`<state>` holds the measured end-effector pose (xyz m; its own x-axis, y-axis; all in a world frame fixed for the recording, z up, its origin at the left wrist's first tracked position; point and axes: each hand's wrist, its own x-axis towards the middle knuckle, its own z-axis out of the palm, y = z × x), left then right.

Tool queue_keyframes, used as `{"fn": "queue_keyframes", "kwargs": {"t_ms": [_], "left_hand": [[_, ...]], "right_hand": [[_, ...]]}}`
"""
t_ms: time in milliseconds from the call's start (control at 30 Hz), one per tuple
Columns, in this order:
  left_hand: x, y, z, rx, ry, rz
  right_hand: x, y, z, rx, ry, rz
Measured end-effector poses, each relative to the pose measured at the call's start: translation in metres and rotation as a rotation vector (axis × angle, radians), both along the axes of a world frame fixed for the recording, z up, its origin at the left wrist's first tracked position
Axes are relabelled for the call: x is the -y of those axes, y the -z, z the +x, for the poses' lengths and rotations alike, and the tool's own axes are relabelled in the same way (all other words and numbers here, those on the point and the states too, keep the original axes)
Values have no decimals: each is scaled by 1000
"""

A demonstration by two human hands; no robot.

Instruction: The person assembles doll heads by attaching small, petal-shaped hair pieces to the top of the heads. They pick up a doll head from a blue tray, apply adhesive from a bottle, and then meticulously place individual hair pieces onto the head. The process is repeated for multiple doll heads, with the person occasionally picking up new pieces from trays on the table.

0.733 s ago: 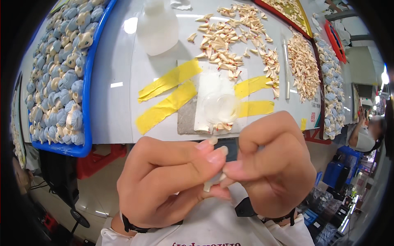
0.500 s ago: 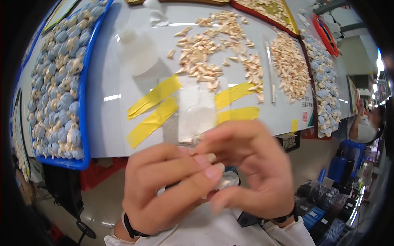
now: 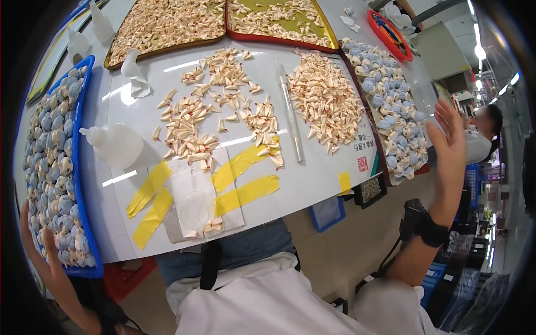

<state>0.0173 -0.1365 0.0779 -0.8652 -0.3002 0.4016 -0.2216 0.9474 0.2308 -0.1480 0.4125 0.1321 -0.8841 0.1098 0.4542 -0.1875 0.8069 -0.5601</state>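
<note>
At nine o'clock, the blue tray (image 3: 84,206) holds blue-and-cream figurine pieces (image 3: 58,139) heaped close to its rim, so a low sweep of my left hand (image 3: 51,272) could spill some over the side, and a snag of my right wrist strap (image 3: 438,231) on the dark-red-rimmed tray (image 3: 368,114) at two o'clock could jolt more loose. My left hand overlaps the blue tray's near outer corner in view at eight o'clock, fingers extended, thumb apart, nothing visibly held, contact undetermined. My right hand (image 3: 451,144), between two and three o'clock, appears just outside the other tray, fingers spread, nothing seen in it.
</note>
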Motion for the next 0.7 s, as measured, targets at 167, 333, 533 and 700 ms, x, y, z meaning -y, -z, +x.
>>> {"fn": "queue_keyframes", "kwargs": {"t_ms": [167, 333, 533, 700], "left_hand": [[16, 17, -24, 185, 77, -129], [13, 14, -35, 295, 55, -244], [2, 8, -9, 252, -16, 3], [3, 14, 12, 126, -49, 205]], "right_hand": [[28, 11, -3, 256, -121, 43], [68, 31, -24, 280, -371, 202], [86, 45, -44, 311, -346, 220], [82, 47, -45, 294, -245, 150]]}}
